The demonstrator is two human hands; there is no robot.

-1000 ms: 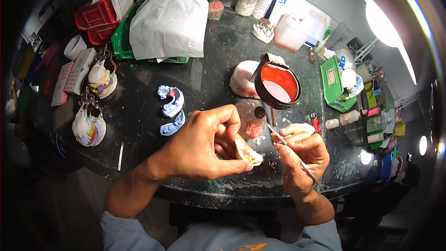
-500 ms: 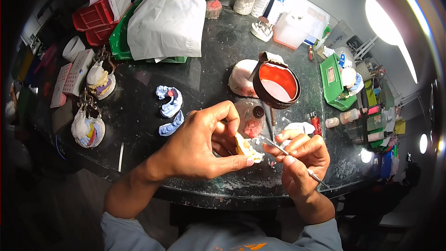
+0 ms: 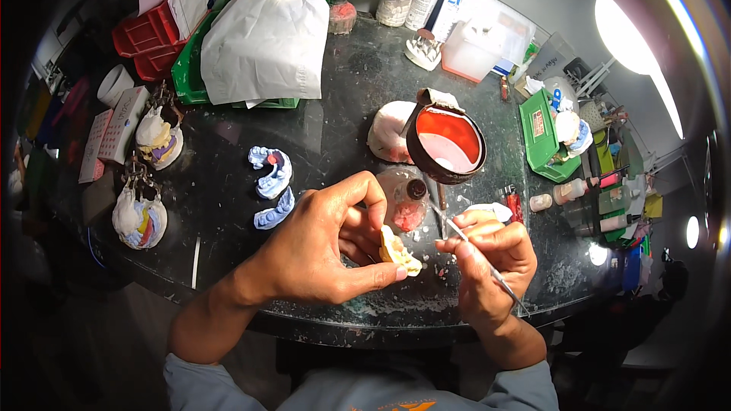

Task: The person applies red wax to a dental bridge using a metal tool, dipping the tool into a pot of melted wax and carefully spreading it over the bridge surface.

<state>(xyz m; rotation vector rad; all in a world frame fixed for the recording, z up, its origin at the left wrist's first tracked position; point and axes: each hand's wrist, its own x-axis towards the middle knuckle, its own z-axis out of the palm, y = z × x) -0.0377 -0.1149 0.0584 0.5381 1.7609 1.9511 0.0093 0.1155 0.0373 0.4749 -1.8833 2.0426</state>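
My left hand (image 3: 320, 240) pinches a small yellowish dental piece (image 3: 398, 253), shaped like part of a jaw cast, between thumb and fingers. Its inner side is partly hidden by the fingers. In my right hand (image 3: 496, 259) a thin metal carving instrument (image 3: 459, 233) is held like a pen, its upper tip pointing up and left, apart from the piece. Just beyond both hands stands a squat clear bottle (image 3: 410, 217) with a dark cap and pink contents. Behind it, a dark round pan (image 3: 445, 176) holds red material.
Blue dental casts (image 3: 271, 175) lie left of my hands. Mounted plaster models (image 3: 139, 217) stand farther left. A white lump (image 3: 390, 133) sits beside the pan, and a red lighter (image 3: 514, 204) lies beyond my right hand. A green bin (image 3: 542, 137) is at the right. White crumbs dot the dark tabletop.
The instrument has tilted more upright and its tip has moved slightly away from the dental piece. My left hand has turned the piece a little. The whole view has shifted slightly.
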